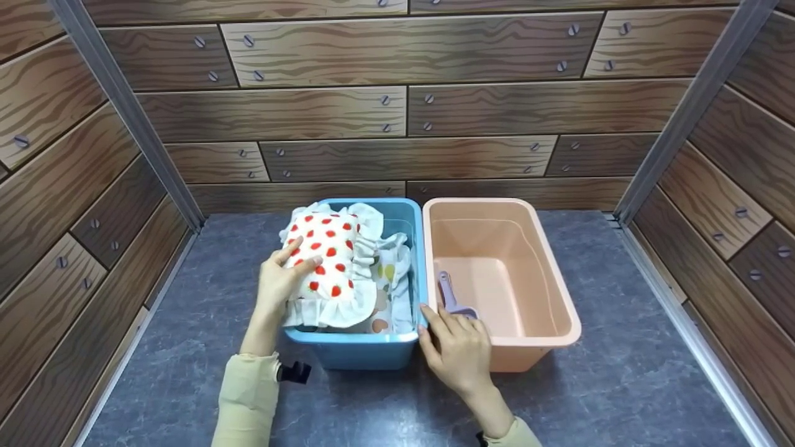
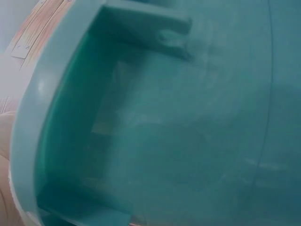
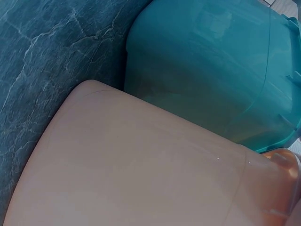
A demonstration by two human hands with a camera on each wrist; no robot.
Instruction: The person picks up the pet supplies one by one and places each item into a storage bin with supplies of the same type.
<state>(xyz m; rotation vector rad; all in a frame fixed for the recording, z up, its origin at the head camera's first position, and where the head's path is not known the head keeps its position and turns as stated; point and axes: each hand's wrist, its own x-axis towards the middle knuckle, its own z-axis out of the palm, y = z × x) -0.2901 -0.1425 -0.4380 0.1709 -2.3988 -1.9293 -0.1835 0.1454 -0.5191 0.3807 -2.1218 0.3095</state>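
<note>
A puffy white strawberry-print piece with ruffled edges, like a small cushion, lies in the blue bin and overlaps its left rim. On its left side rests my left hand, thumb and forefinger spread across the print; the other fingers are hidden. My right hand lies over the near left corner of the peach bin, its fingertips touching the rims where the two bins meet. Just beyond those fingers, a purple scoop stands against the peach bin's inner left wall, its lower part hidden by the hand.
Beside the ruffled piece, a pale cloth with coloured prints fills the blue bin's right part. Both bins stand side by side on a dark marbled floor, enclosed by wood-patterned walls. The left wrist view shows the blue bin's outer wall.
</note>
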